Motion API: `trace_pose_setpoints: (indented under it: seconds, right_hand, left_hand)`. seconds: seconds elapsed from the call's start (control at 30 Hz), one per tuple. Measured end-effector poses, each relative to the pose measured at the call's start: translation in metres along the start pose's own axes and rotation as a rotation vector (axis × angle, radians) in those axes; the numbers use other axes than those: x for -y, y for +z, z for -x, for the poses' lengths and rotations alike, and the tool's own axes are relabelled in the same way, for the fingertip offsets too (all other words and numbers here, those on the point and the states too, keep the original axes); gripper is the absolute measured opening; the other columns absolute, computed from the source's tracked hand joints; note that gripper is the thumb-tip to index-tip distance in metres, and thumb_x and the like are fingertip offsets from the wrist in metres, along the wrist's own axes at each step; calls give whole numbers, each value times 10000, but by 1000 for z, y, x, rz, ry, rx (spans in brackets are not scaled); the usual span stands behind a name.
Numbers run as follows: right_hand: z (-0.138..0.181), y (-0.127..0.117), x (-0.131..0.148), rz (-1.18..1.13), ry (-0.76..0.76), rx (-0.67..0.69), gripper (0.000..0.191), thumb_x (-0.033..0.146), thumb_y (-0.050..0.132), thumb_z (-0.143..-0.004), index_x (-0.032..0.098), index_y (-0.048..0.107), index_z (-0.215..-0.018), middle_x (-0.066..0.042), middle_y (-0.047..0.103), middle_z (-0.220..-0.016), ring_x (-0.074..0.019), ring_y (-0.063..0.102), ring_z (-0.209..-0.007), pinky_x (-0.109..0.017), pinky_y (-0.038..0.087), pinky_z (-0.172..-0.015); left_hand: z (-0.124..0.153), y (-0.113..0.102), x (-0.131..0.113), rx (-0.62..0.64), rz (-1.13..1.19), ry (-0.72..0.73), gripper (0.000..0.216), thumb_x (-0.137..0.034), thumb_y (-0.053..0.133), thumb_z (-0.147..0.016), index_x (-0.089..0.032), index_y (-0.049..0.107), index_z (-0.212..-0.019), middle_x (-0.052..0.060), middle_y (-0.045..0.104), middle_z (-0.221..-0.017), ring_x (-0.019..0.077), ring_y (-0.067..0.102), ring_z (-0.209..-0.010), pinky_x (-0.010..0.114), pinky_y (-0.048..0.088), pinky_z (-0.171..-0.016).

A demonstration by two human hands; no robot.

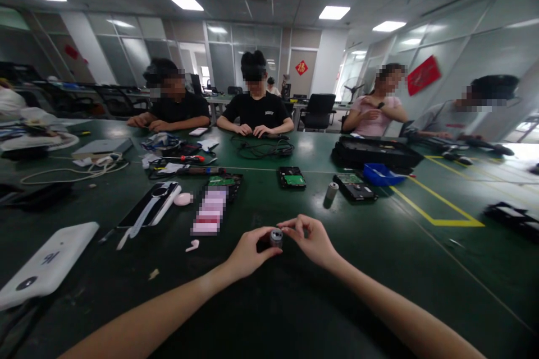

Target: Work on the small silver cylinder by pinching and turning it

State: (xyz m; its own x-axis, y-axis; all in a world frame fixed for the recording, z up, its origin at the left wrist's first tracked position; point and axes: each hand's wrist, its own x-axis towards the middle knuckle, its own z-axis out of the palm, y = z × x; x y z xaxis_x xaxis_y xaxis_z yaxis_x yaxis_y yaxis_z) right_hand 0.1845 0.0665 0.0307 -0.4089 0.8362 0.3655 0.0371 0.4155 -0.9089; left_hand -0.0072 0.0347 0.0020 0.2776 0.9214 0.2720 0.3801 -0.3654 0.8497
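Note:
Between thumb and fingers, my left hand [248, 251] grips a small metal cylinder [276, 239], grey with dark marks on its top face; its exact kind is not clear. My right hand [310, 238] is closed in a pinch at the cylinder's upper right edge. Whatever its fingertips hold, if anything, is too small to make out. A similar silver cylinder [332, 190] stands on the green table farther off to the right. Beside it lies a hard drive [356, 187] with its green circuit board facing up. Another hard drive [292, 178] lies straight ahead.
On the left are a phone with a pixelated screen [210, 210], a pink earbud [192, 245], its round case [183, 199], a watch [159, 193] and a white device [50, 263]. Black cables [263, 147], a blue tray [383, 175] and a black case [374, 151] lie farther back. Several people sit opposite.

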Motion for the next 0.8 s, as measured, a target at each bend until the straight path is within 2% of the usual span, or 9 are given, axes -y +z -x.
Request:
trace_pose_setpoints:
  seconds: [0.13,0.3,0.37,0.47,0.53,0.63,0.7,0.8]
  right_hand:
    - [-1,15,-3,16,-4,38,359,251,613,-820,204,360,-571,-91,717,-897,-225,688,-869,-340,534,-748]
    - [-1,14,-4,136,-53,17,333,209,585,-825,203,381,-561,-78,711,-845,-220,685,-839,-333,527,-731]
    - [1,13,-1,177,-65,29,287,199,581,-826,201,423,-587,-73,710,-869,-221,680,-883,-342,523,-770]
    - [5,12,4,186,-85,99,176,181,587,-820,201,492,-673,-70,696,-980,-224,629,-1054,-365,489,-896]
    - [6,10,6,170,-92,129,162,194,608,-812,201,493,-697,-68,691,-1000,-220,625,-1064,-364,486,-910]
    - [5,5,8,147,-65,42,247,258,640,-805,204,439,-670,-60,703,-882,-212,674,-922,-344,523,-817]
    - [3,3,8,152,-46,-28,282,291,662,-792,204,425,-666,-61,705,-875,-213,679,-907,-345,523,-810]
    - [0,7,3,139,-21,9,300,313,664,-791,200,424,-652,-75,707,-938,-221,673,-947,-354,519,-826]
  left_hand:
    - [0,0,0,-5,11,-2,399,-262,727,-750,-200,623,-1131,33,694,-1031,197,638,-921,294,489,-833]
    - [0,0,-1,-13,-17,0,407,-278,725,-749,-192,622,-1133,47,689,-1059,211,636,-937,317,490,-849]
    - [1,1,-2,-15,-15,7,396,-266,721,-753,-192,621,-1128,45,687,-1060,208,634,-937,315,488,-851]
    - [1,1,-3,-9,-5,24,342,-243,708,-765,-184,630,-1093,40,691,-1021,198,637,-913,303,489,-837]
    - [1,1,-3,-8,-5,27,336,-234,705,-767,-185,630,-1091,40,689,-1022,196,636,-917,301,487,-841]
    - [1,0,-4,-7,-5,20,376,-234,708,-763,-204,617,-1126,40,678,-1068,201,625,-961,310,480,-870]
    - [1,0,-5,-1,-6,13,370,-236,706,-765,-209,619,-1124,39,677,-1071,201,623,-965,313,480,-871]
    - [1,-1,-6,2,-13,9,387,-243,706,-764,-207,612,-1137,43,676,-1071,202,625,-951,321,486,-857]
